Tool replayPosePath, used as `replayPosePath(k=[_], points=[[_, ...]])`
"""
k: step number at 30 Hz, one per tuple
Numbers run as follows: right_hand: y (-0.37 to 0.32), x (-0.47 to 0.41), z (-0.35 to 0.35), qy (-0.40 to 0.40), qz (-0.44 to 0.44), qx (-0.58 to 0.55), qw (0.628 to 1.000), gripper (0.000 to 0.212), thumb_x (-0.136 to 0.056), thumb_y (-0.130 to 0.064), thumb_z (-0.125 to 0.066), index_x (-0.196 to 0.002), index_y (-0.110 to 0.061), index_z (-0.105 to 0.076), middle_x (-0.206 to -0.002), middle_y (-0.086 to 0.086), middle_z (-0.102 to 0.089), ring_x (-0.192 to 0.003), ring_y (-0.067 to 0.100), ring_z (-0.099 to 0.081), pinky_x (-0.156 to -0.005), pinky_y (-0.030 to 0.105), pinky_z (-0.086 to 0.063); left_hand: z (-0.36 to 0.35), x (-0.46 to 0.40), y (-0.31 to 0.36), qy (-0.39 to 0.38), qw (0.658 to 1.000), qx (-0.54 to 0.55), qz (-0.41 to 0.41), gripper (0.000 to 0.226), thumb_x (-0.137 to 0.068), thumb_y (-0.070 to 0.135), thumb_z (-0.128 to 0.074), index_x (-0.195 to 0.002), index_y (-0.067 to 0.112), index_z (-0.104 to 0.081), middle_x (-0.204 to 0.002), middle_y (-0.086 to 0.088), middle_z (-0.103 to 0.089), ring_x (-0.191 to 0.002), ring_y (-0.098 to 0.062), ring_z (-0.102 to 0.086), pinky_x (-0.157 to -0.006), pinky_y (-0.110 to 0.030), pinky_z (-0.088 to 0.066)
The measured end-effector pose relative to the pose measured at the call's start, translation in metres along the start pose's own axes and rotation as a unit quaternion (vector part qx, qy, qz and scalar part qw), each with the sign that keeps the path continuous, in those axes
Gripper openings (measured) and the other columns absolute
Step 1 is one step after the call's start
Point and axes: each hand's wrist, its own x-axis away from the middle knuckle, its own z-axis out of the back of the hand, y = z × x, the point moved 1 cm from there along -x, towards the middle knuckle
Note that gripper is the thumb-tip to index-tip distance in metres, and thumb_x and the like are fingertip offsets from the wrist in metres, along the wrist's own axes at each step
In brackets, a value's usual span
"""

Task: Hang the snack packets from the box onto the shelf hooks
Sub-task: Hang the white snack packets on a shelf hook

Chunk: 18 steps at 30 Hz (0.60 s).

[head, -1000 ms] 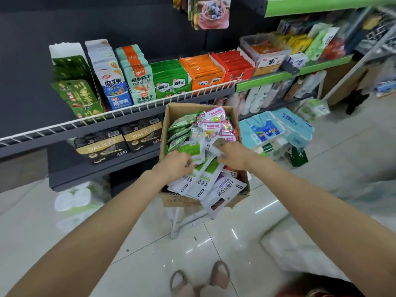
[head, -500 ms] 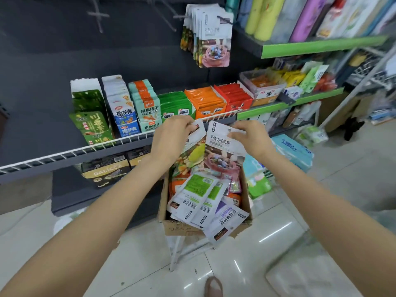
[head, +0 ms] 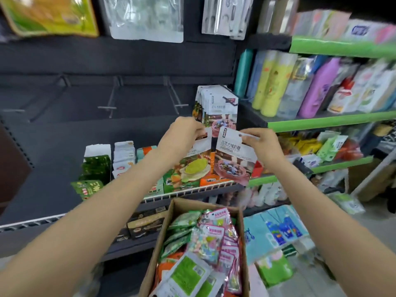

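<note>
My left hand pinches the green-bowl packet by its top; my right hand pinches the pink-bowl packet; hung packets sit just above my fingers; the box lies below them.

Even indoor light, dim dark backboard, motion blur at edges, wide-angle bending, soft focus throughout

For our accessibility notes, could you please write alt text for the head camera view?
Each hand pinches a snack packet by its top: left hand, right hand, raised before hanging packets and bare hooks. Below sits an open cardboard box of packets.
</note>
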Motion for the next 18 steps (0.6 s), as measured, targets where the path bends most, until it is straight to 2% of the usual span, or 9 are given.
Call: replayPosePath(k=[2,3,6,9,11,12,14,18], points=[[0.007,-0.025,0.002,0.005,0.004,-0.033,0.999,0.016,-0.082,-0.004,-0.067,-0.097,-0.003,-0.071,-0.096,0.009,-0.069,-0.088,0.014,-0.062,-0.08,0.026,-0.047,-0.005,-0.016,0.005,0.001,1.0,-0.008,0.013,0.027,-0.096,0.01,-0.049,-0.07,0.006,-0.056,-0.074,-0.015,-0.046,-0.067,-0.027,-0.044,-0.062,-0.034,-0.036],[0.011,-0.037,0.003,0.019,0.0,-0.054,0.998,0.014,-0.078,-0.005,-0.071,-0.092,-0.003,-0.072,-0.09,0.008,-0.069,-0.081,0.012,-0.061,-0.077,0.024,-0.046,-0.009,-0.024,0.006,0.006,1.0,-0.009,0.016,0.029,-0.096,0.009,-0.048,-0.069,0.002,-0.056,-0.072,-0.014,-0.046,-0.066,-0.028,-0.046,-0.061,-0.034,-0.037],[0.023,-0.07,0.006,0.058,-0.03,-0.104,0.993,0.011,-0.073,-0.01,-0.077,-0.082,-0.007,-0.072,-0.077,0.004,-0.067,-0.069,0.006,-0.058,-0.066,0.014,-0.044,-0.02,-0.044,0.01,0.022,0.999,-0.017,0.029,0.029,-0.094,0.007,-0.049,-0.065,0.007,-0.047,-0.069,-0.006,-0.038,-0.063,-0.023,-0.038,-0.059,-0.033,-0.034],[0.033,-0.094,0.005,0.058,-0.051,-0.125,0.989,0.008,-0.075,-0.012,-0.076,-0.081,-0.012,-0.071,-0.076,0.0,-0.067,-0.073,0.006,-0.059,-0.071,0.017,-0.043,-0.026,-0.061,0.01,0.022,0.999,-0.017,0.037,0.026,-0.095,0.01,-0.049,-0.07,0.01,-0.054,-0.077,-0.011,-0.051,-0.066,-0.026,-0.048,-0.065,-0.036,-0.045],[0.035,-0.107,0.003,0.047,-0.044,-0.141,0.988,0.006,-0.079,-0.01,-0.072,-0.085,-0.011,-0.071,-0.082,0.001,-0.067,-0.074,0.004,-0.058,-0.071,0.011,-0.043,-0.027,-0.07,0.01,0.02,0.999,-0.016,0.035,0.027,-0.097,0.016,-0.049,-0.075,0.007,-0.061,-0.083,-0.014,-0.058,-0.073,-0.029,-0.057,-0.071,-0.041,-0.05],[0.036,-0.113,0.002,0.047,-0.044,-0.147,0.987,0.007,-0.081,-0.01,-0.071,-0.088,-0.01,-0.071,-0.085,0.002,-0.067,-0.076,0.005,-0.058,-0.07,0.008,-0.043,-0.028,-0.074,0.01,0.02,0.999,-0.017,0.035,0.026,-0.098,0.018,-0.049,-0.075,0.01,-0.06,-0.086,-0.014,-0.059,-0.076,-0.03,-0.059,-0.072,-0.043,-0.051],[0.039,-0.125,0.0,0.057,-0.051,-0.163,0.984,0.007,-0.082,-0.012,-0.07,-0.088,-0.01,-0.071,-0.09,0.003,-0.066,-0.085,0.009,-0.058,-0.074,0.011,-0.042,-0.031,-0.081,0.011,0.018,0.999,-0.018,0.038,0.022,-0.098,0.02,-0.049,-0.076,0.02,-0.05,-0.088,-0.016,-0.06,-0.079,-0.032,-0.06,-0.074,-0.044,-0.051],[0.041,-0.146,-0.006,0.06,-0.067,-0.171,0.981,0.016,-0.083,-0.017,-0.07,-0.095,-0.007,-0.069,-0.098,0.0,-0.064,-0.095,0.01,-0.053,-0.078,0.016,-0.037,-0.039,-0.089,0.012,0.022,0.999,-0.012,0.048,0.022,-0.098,0.019,-0.048,-0.076,0.022,-0.046,-0.089,-0.016,-0.06,-0.08,-0.033,-0.061,-0.074,-0.045,-0.051]])
